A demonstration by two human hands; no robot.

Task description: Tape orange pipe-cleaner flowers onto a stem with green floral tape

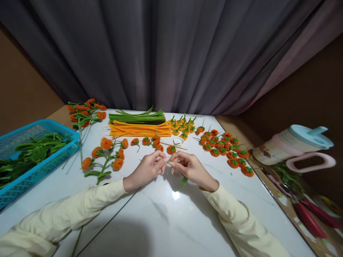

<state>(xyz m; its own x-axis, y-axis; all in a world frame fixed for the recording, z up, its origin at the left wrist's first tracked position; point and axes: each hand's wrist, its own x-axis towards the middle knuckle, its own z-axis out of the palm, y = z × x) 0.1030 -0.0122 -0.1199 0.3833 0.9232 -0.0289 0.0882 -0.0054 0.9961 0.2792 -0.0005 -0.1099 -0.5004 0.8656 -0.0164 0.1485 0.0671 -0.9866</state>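
Head view: blue basket (46, 162), well apart from left hand (149, 167), holds greenery (37, 153).

You have strip bundles (140, 129) lying by your desk's (160, 221) far edge and flower heads (215, 152) along its right edge, a cup (284, 144) just beyond. At your left edge, a basket (53, 160) holds leaves (37, 154).
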